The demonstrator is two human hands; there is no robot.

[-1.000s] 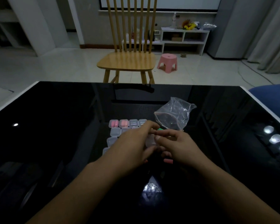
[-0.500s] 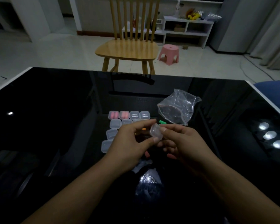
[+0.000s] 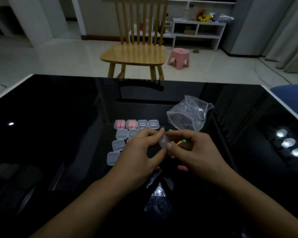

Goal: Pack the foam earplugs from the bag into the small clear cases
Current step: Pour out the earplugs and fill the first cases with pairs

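On the black table (image 3: 58, 134) I see clear cases (image 3: 120, 133) in rows at left. My left hand (image 3: 141, 152) and right hand (image 3: 194, 152) pinch one small case (image 3: 163, 142) between them. Loose earplugs (image 3: 179, 143) lie beyond, the bag (image 3: 189, 115) farther right.

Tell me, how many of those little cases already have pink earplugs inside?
2: the far-left case and the one beside it, both in the back row. Hands may hide others.
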